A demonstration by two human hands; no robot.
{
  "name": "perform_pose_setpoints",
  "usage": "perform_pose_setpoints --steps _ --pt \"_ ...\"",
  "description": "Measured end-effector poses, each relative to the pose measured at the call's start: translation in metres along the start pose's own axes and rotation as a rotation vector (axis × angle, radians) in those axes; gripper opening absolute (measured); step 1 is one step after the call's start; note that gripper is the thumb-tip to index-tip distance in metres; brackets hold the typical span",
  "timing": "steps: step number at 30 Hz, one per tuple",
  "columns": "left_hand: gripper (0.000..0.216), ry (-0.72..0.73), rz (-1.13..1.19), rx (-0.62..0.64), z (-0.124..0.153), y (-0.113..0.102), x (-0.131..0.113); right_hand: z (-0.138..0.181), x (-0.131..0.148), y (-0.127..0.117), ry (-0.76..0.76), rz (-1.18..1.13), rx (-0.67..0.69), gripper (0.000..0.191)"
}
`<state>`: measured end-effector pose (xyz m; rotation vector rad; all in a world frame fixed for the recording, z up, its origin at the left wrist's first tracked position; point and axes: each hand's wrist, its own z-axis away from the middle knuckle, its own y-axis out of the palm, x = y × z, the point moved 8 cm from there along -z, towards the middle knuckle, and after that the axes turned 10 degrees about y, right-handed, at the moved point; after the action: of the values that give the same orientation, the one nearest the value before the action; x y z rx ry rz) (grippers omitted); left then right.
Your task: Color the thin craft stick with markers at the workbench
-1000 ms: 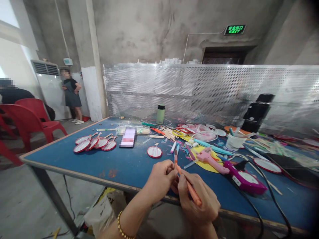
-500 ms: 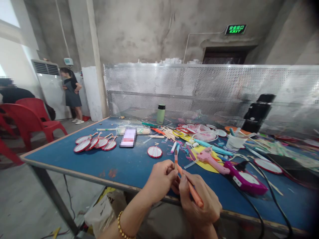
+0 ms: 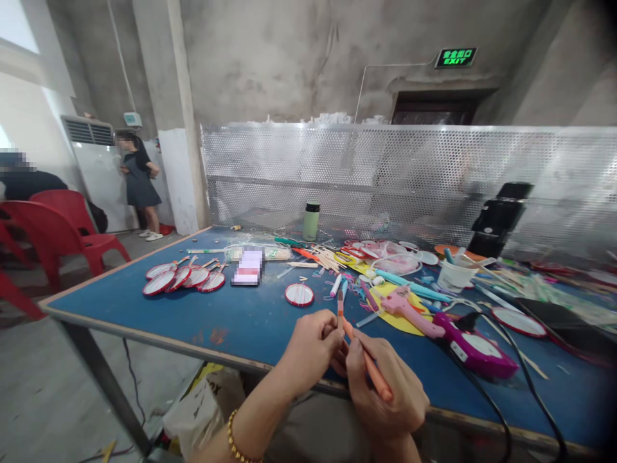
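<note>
So, small stick (image 3: 340,303) pinched upright by the left hand (image 3: 311,347). Orange pen (image 3: 378,378) gripped by the right hand (image 3: 398,399), slanted toward it.

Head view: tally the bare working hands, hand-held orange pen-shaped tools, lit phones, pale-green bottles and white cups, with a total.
Bare left hand, bare right hand: 2
Held orange pen-shaped tool: 1
Lit dark-edged phone: 1
Pale-green bottle with dark lid: 1
White round cup: 1
Total: 6

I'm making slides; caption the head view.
Right hand holds an orange pen-like tool, left hand a slim stick, at a cluttered blue table.
</note>
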<state>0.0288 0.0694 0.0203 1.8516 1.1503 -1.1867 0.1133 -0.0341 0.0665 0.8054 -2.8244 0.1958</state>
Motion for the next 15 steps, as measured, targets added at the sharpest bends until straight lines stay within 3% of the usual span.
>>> perform_pose_setpoints --steps 9,15 --pt "0.023 -0.056 0.069 0.025 0.0004 0.0040 0.0038 0.0001 -0.0053 -0.0004 0.039 0.061 -0.023 0.009" --pt "0.023 -0.016 0.043 0.004 -0.0007 0.0013 0.0009 0.0010 -0.0016 0.0008 0.005 0.016 -0.005 0.013"
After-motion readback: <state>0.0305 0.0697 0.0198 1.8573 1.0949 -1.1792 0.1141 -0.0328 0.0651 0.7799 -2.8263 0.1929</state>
